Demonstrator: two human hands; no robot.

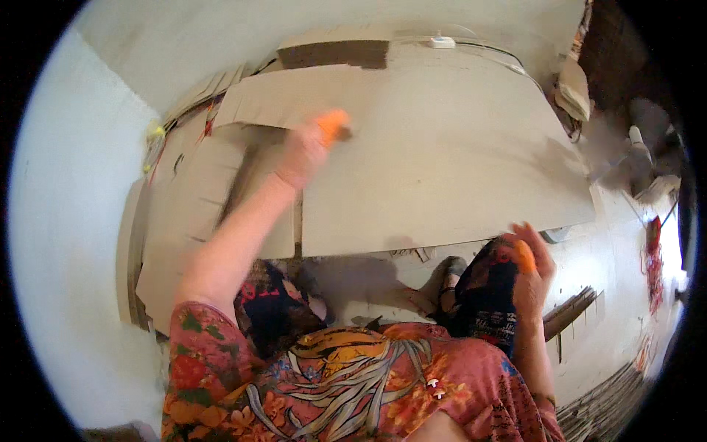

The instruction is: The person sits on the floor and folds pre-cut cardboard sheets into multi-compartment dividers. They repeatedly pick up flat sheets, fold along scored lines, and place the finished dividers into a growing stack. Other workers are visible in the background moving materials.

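Observation:
A large flat cardboard sheet [442, 147] lies in front of me. My left hand [305, 153] reaches over its left part, blurred by motion, with orange coverings [333, 124] that look like finger sleeves over its fingers. Whether those fingers hold anything is not clear. A notched stack of cardboard pieces [287, 96] lies just beyond that hand. My right hand [532, 269] is beside my right knee, just below the sheet's near edge. Its fingers are apart, one wears an orange covering, and nothing shows in them.
More slotted cardboard [184, 214] is stacked at the left, against a pale wall [74, 184]. A white power strip [442, 42] with a cable lies at the far edge. On the right, bundled cardboard strips [611, 398] and red cords [654, 265] are on the floor.

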